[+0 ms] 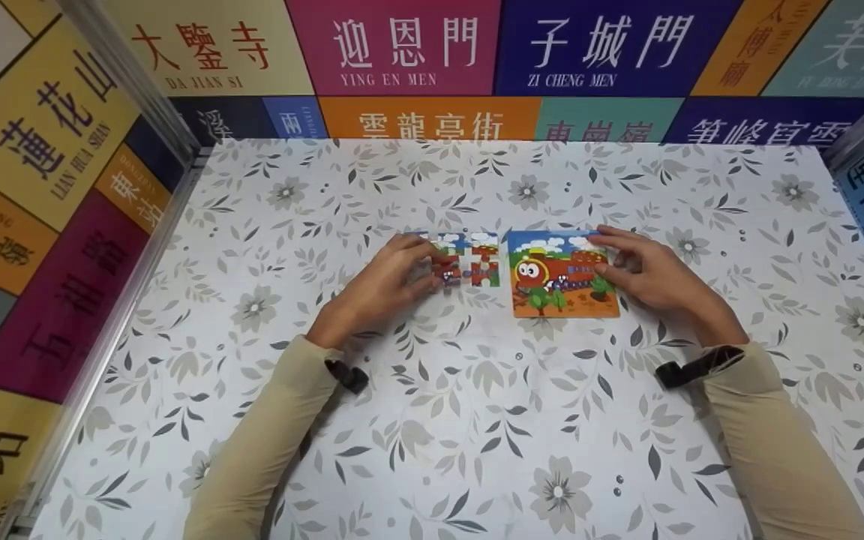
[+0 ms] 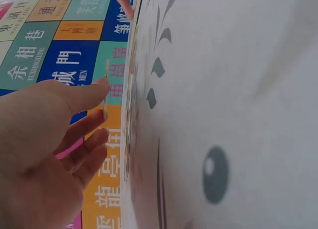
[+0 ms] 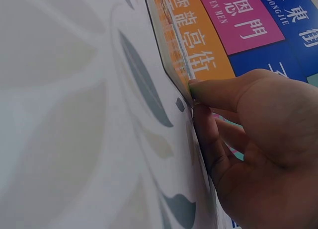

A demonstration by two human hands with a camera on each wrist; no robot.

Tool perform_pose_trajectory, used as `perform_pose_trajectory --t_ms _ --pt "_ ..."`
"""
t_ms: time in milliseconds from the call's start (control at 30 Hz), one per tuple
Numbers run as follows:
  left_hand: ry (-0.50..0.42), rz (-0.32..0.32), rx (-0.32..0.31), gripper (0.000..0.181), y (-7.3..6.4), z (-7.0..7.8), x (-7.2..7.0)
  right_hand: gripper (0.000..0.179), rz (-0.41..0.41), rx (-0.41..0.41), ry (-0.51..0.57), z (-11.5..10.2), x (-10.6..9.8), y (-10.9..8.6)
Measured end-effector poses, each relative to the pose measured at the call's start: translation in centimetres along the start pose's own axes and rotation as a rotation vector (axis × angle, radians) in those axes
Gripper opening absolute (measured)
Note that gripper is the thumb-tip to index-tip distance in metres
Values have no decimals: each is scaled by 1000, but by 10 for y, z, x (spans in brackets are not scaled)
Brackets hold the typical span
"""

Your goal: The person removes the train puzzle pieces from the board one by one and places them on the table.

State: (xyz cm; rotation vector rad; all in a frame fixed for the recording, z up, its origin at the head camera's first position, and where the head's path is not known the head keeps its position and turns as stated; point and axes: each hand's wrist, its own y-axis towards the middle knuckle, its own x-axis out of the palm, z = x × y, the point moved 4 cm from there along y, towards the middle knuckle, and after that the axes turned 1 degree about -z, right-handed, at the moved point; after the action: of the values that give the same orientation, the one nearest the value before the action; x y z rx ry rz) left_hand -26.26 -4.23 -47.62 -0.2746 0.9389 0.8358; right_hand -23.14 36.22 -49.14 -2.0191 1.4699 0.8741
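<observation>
In the head view, my left hand (image 1: 383, 281) is over several small jigsaw puzzle pieces (image 1: 484, 259) printed with clouds and a red train. The left wrist view shows its thumb and a finger pinching one thin puzzle piece (image 2: 107, 67) edge-on, above the table. A square picture card (image 1: 552, 289) with a red cartoon train lies just right of the pieces. At the card's right edge, my right hand (image 1: 649, 270) grips it between thumb and fingers. The right wrist view shows the card (image 3: 171, 47) edge-on, slightly tilted. My left fingers partly hide the leftmost pieces.
Beneath everything is a white table (image 1: 477, 450) with a grey leaf and flower print. Colourful panels with large lettering (image 1: 402, 45) stand along the back and both sides. Each wrist wears a black strap with a small camera (image 1: 353, 379).
</observation>
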Motion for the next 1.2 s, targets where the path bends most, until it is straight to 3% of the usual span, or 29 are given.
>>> perform_pose_trajectory --t_ms 167,400,667,900,1200 --pt "17 -28 28 31 4 -1 2 52 -8 5 7 1 0 1" --pt "-5 -65 -6 33 6 0 5 52 1 7 1 2 0 0" --pt "-43 -75 -41 31 8 2 7 52 -4 10 -1 3 0 0" --pt "-24 -81 -42 31 8 3 8 52 -7 16 -6 3 0 0" --pt "-9 -71 -30 28 10 1 8 52 -11 84 17 7 2 1"
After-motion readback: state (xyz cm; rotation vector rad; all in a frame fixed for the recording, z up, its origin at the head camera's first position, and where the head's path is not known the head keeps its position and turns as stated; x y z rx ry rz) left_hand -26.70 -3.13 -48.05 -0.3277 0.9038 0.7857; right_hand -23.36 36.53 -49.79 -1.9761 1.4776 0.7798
